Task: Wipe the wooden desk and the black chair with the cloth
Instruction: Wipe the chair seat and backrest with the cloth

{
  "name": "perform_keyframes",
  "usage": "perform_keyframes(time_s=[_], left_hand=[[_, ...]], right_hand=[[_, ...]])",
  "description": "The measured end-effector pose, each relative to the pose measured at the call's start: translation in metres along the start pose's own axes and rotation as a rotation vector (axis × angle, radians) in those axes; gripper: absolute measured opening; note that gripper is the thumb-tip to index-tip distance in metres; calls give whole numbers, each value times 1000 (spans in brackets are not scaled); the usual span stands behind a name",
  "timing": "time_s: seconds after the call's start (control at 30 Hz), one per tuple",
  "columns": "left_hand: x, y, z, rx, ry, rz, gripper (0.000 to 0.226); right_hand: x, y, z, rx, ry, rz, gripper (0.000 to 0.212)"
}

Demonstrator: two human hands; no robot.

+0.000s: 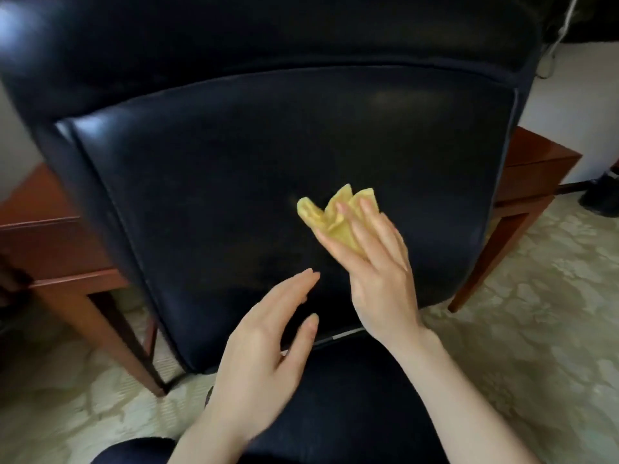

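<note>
**A furnished, carpeted room with a study look**

A black padded leather chair [268, 145] stands against a reddish-brown polished wooden desk [50, 242] with slim square legs. Under both runs a pale cream carpet with a faint leafy pattern [536, 329], and a plain white wall [562, 95] rises behind. It reads as a study or a hotel room rather than a workshop.

free: broad bare panel of black chair [217, 182] left of and above my right hand [382, 272] gripping cloth [335, 216] | obstacle: my left hand [264, 353] at lower centre, apart | wooden desk [53, 249] flanks chair at both frame edges | open carpet [536, 329] lower right
</note>
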State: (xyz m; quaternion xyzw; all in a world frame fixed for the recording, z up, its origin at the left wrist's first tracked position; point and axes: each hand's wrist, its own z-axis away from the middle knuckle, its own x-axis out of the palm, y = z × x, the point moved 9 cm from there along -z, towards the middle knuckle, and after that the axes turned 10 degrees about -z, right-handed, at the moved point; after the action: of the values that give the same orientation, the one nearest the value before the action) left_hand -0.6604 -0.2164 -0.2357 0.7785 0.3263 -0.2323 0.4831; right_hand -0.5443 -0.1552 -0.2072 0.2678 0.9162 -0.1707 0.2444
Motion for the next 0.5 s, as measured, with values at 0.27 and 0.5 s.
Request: perform_keyframes(time_s=[0.27, 0.5], left_hand=[[-53, -48, 62, -580, 253, 618, 39], [-83, -89, 125, -787, 448, 739, 27]], right_hand=[[37, -95, 20, -268, -46, -211, 23], [86, -171, 40, -204, -426, -579, 35]])
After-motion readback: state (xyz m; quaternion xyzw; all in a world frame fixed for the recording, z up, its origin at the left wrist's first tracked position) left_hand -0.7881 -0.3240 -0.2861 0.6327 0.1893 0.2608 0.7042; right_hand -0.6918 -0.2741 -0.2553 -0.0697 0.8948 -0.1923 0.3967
